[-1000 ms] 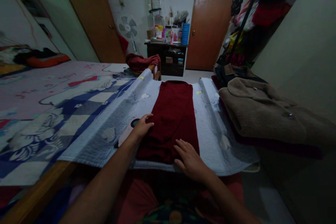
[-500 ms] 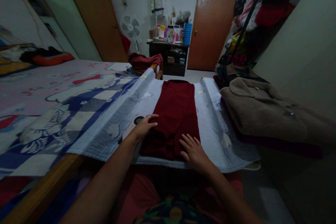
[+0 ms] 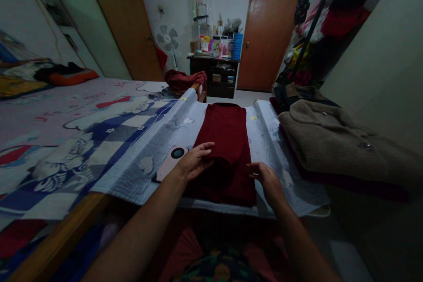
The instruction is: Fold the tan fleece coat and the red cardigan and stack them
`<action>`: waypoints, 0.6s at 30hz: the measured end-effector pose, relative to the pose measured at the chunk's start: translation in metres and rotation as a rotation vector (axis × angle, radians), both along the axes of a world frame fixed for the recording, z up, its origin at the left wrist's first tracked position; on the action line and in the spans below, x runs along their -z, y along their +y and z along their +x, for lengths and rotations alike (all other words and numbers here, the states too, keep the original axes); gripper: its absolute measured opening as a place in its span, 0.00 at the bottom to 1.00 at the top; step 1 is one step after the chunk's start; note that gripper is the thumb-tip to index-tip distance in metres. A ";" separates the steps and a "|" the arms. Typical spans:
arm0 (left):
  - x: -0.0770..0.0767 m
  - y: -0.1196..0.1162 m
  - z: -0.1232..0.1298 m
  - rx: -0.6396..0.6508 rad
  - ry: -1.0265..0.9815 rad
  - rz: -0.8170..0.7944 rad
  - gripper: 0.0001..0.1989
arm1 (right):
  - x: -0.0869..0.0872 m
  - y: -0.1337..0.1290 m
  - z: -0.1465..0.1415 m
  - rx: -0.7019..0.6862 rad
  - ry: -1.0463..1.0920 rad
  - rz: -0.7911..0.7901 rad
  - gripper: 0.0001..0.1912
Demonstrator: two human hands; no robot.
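Note:
A dark red garment (image 3: 224,132) lies folded lengthwise on a light blue quilted cloth, with a raised fold across its middle. My left hand (image 3: 197,161) is over the garment's left edge, fingers spread and thumb apart, holding nothing visible. Just beyond the right edge, my right hand (image 3: 264,177) hovers with bent fingers parted from the thumb, and nothing shows between them. Beside my left wrist lies a pink phone (image 3: 167,168) with a round black camera ring, partly covered by the forearm.
Folded brown coat (image 3: 317,136) and other clothes are stacked at the right. A bed (image 3: 82,114) with patterned covers stands left, a wooden rail (image 3: 62,238) along its near edge. Farther back are a reddish cloth (image 3: 185,80), a fan (image 3: 168,37) and a dark shelf (image 3: 214,79).
My left hand has moved right over the garment, exposing more of the phone. My right hand has lifted off the garment and shifted right, its fingers now bent. The garment's middle fold stands higher.

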State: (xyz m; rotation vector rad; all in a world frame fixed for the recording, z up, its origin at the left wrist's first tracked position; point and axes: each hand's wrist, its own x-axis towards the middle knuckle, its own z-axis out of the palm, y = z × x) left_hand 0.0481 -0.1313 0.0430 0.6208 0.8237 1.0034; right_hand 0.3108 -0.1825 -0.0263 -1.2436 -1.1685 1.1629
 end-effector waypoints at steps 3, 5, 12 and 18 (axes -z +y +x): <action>-0.005 -0.010 0.018 0.016 -0.032 0.030 0.17 | -0.001 0.002 0.001 0.021 0.177 -0.086 0.24; -0.004 -0.017 0.031 0.029 -0.043 0.056 0.18 | -0.003 0.002 -0.003 0.008 0.236 -0.138 0.23; 0.035 -0.036 0.052 0.199 0.189 0.131 0.26 | 0.000 0.006 -0.013 0.019 0.162 -0.152 0.31; 0.045 -0.033 0.035 0.169 0.608 0.341 0.24 | 0.017 0.016 -0.012 -0.086 -0.266 0.015 0.23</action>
